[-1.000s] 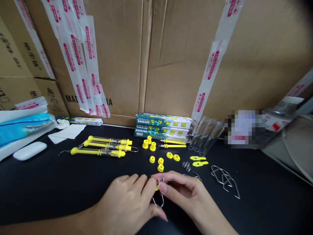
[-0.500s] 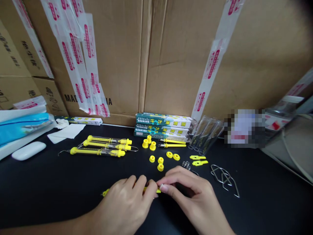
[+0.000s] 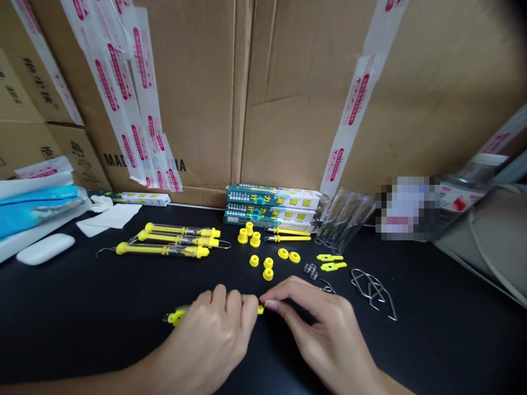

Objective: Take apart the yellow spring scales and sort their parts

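My left hand (image 3: 216, 334) is wrapped over a slim yellow spring scale part (image 3: 177, 317). Most of this part is hidden under the fingers; a bit of metal shows at its left end, and its yellow tip sticks out on the right. At that tip, the thumb and forefinger of my right hand (image 3: 325, 329) are pinched together. What they hold, if anything, is too small to tell. Just beyond my right hand lie small coil springs (image 3: 312, 271), a wire hook (image 3: 327, 286) and two flat yellow tabs (image 3: 332, 266).
Three spring scales (image 3: 162, 249) lie at the left. Yellow caps (image 3: 255, 239), yellow rings (image 3: 283, 253) and yellow rods (image 3: 292, 238) sit mid-table before printed boxes (image 3: 272, 197). Clear tubes (image 3: 348, 219) and bent wire hooks (image 3: 374, 291) are right; cardboard (image 3: 197, 99) stands behind.
The view has shifted slightly. More of the yellow part's left end shows beyond my left hand. My right fingertips stay at its right tip; the shiny bit there earlier is now hidden.
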Demonstrator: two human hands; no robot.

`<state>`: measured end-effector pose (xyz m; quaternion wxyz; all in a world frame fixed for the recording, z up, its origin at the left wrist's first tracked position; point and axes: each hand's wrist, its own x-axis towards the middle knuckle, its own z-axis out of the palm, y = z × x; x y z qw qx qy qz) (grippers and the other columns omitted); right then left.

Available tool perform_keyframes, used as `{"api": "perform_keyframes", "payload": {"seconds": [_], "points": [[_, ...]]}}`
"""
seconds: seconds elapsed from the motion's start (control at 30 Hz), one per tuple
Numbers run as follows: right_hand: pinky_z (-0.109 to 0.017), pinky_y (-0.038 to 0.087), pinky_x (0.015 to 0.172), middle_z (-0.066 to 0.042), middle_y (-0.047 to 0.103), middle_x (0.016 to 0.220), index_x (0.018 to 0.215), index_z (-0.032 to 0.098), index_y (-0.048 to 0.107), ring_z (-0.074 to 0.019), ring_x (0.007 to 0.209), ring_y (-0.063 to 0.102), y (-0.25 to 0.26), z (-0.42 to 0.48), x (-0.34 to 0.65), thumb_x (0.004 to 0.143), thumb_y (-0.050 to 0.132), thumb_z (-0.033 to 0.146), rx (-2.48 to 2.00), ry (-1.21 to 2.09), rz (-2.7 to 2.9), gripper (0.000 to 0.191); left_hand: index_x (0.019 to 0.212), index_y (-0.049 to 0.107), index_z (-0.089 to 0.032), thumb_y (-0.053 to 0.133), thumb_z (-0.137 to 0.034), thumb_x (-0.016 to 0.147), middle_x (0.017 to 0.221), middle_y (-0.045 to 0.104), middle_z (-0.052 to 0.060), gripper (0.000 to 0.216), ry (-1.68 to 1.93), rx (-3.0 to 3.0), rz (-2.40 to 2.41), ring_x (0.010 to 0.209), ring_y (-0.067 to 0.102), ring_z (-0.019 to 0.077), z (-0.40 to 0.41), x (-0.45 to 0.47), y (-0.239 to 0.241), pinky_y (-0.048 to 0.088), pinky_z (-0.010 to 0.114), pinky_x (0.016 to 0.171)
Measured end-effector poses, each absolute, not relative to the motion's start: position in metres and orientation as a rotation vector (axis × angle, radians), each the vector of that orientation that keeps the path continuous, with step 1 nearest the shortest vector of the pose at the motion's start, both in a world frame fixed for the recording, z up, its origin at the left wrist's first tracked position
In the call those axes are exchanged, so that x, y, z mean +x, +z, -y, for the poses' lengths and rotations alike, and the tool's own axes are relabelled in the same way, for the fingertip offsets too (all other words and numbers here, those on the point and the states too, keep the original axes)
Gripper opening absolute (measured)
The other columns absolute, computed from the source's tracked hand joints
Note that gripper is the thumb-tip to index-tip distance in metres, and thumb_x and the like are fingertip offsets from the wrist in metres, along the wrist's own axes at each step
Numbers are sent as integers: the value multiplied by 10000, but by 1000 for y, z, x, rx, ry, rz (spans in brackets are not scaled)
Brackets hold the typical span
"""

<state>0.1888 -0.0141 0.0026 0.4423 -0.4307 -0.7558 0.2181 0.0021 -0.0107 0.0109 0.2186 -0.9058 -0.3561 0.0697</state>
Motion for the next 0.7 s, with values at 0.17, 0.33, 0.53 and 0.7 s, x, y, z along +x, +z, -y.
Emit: {"api": "perform_keyframes", "payload": {"seconds": [0.17,0.33,0.53,0.7], "points": [[-226,534,651,5,742,796,867,218,685,-144,700,704,3,18,188,956,566,124,-1075,506,1871,175,1004,568,-159,490,18,771,774,664,65,303,293,-2581,994,635,668,253,9,4,14,505,290,491],[-283,552,678,-34,711,822,934,207,645,-173,744,672,2,19,188,967,487,67,-969,453,1936,214,994,572,-159,477,17,770,779,656,70,301,224,-2546,986,667,666,271,11,5,9,529,332,538],[-320,547,715,-59,692,862,1007,200,618,-192,801,648,-1,21,191,931,430,-37,-846,367,2033,312,909,570,-167,526,34,659,742,636,50,324,155,-2685,957,641,626,255,7,-2,15,458,322,533],[-310,538,786,-61,720,929,1014,191,651,-190,854,656,3,17,193,925,475,-50,-779,442,2029,311,873,533,-201,478,9,857,779,636,2,218,-285,-3004,839,674,605,195,-12,-18,18,420,292,589]]}}
